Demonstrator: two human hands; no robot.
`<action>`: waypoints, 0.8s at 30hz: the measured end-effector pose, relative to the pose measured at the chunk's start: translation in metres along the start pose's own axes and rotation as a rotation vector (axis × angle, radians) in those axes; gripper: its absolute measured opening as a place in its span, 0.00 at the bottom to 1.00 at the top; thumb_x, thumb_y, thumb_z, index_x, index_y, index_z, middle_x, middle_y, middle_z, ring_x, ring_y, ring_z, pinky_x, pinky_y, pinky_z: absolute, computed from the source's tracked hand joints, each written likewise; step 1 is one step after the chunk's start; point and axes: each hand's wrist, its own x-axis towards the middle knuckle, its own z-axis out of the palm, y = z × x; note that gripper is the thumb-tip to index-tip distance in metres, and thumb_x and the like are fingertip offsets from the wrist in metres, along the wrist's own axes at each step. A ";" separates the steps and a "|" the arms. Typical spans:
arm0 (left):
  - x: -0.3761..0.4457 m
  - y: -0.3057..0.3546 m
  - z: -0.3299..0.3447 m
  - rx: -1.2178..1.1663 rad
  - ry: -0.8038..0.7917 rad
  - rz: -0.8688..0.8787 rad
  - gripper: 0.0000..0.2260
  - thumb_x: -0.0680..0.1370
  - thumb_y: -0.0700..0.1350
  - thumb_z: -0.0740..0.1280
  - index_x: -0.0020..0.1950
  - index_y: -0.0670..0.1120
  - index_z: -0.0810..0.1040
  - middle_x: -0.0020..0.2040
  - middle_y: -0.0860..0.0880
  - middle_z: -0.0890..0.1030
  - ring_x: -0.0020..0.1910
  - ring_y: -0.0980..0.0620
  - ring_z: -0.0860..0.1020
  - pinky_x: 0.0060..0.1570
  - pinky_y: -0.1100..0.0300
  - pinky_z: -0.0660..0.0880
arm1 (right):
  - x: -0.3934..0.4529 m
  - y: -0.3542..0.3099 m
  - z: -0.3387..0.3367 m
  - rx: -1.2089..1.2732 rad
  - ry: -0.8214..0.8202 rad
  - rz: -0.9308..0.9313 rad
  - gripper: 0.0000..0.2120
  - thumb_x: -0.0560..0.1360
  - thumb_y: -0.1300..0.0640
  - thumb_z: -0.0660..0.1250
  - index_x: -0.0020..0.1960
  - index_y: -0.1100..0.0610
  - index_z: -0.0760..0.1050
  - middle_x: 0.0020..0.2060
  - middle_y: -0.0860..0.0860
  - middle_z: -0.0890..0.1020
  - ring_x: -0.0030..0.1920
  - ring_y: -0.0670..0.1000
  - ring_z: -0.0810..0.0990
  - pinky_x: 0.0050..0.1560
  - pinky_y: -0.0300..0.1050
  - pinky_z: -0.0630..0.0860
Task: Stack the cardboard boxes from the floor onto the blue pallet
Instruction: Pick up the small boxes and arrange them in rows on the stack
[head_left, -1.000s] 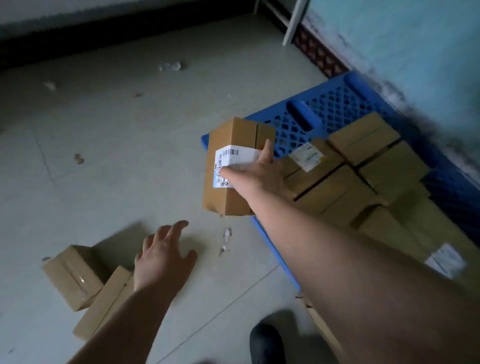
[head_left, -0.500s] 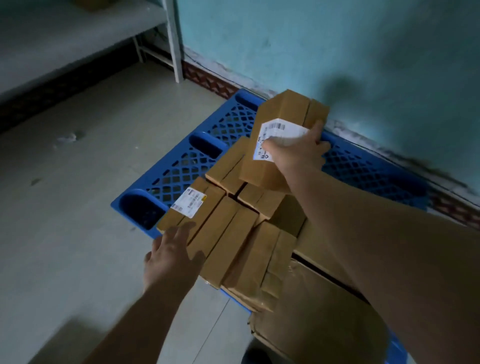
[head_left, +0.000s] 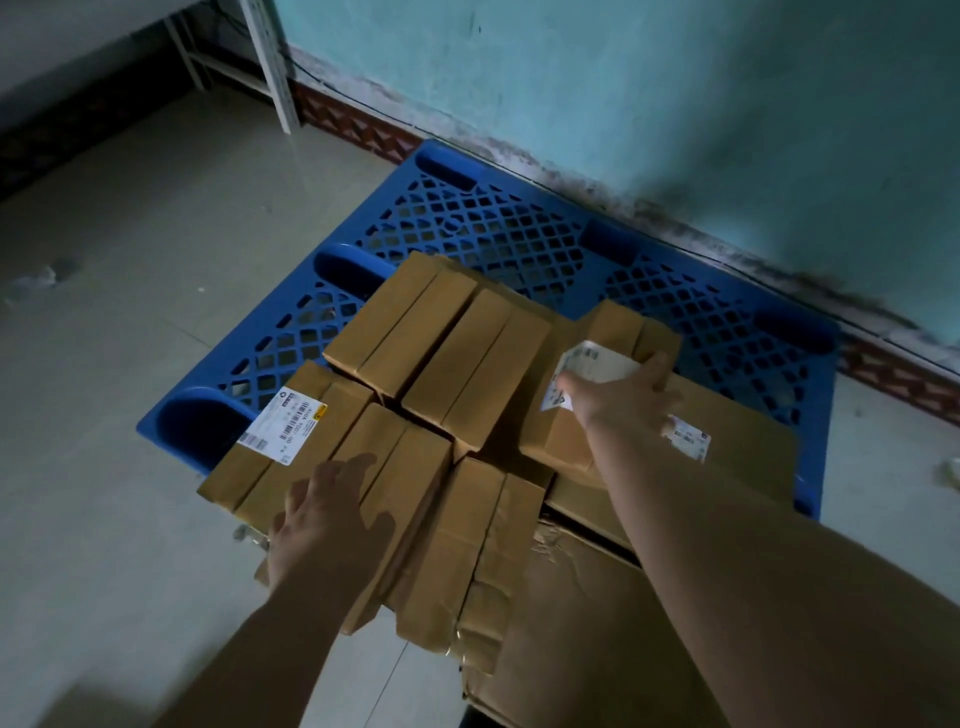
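The blue pallet (head_left: 524, 234) lies against the turquoise wall, its near half covered with several cardboard boxes. My right hand (head_left: 618, 397) grips a labelled cardboard box (head_left: 618, 327) from above, low over the large flat box (head_left: 748, 441) on the pallet's right; whether it touches that box I cannot tell. My left hand (head_left: 322, 512) hovers with fingers spread over the front row of boxes (head_left: 410, 467), holding nothing. A box with a white barcode label (head_left: 283, 423) sits at the front left corner.
A large crumpled cardboard box (head_left: 576, 623) stands at the pallet's near edge, under my right arm. White shelf legs (head_left: 270, 67) rise at the back left. Grey tiled floor (head_left: 130, 312) stretches to the left with paper scraps (head_left: 36, 278). A wall runs behind the pallet.
My right hand has lowered the labelled box from above the stack down onto the right side of the pallet. My left hand moved forward over the front boxes. The view swung toward the pallet.
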 end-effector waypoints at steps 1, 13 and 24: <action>0.002 0.000 0.003 -0.022 -0.012 -0.017 0.26 0.72 0.49 0.66 0.67 0.60 0.61 0.67 0.54 0.66 0.66 0.49 0.63 0.60 0.47 0.68 | 0.001 0.000 0.008 -0.016 -0.022 0.009 0.52 0.61 0.40 0.74 0.74 0.46 0.45 0.66 0.60 0.61 0.63 0.65 0.64 0.46 0.59 0.74; 0.013 -0.010 0.025 -0.038 0.006 -0.127 0.23 0.71 0.49 0.66 0.65 0.55 0.66 0.65 0.54 0.67 0.64 0.51 0.65 0.52 0.54 0.70 | 0.006 0.008 0.079 0.000 -0.222 0.027 0.51 0.66 0.45 0.74 0.75 0.51 0.44 0.68 0.58 0.61 0.65 0.62 0.66 0.49 0.54 0.72; 0.002 -0.029 0.005 -0.112 0.066 -0.119 0.22 0.73 0.47 0.65 0.65 0.59 0.67 0.66 0.56 0.67 0.66 0.52 0.63 0.53 0.55 0.72 | -0.006 -0.003 0.063 -0.402 -0.137 -0.291 0.40 0.72 0.46 0.64 0.75 0.55 0.46 0.73 0.56 0.54 0.69 0.59 0.58 0.61 0.57 0.69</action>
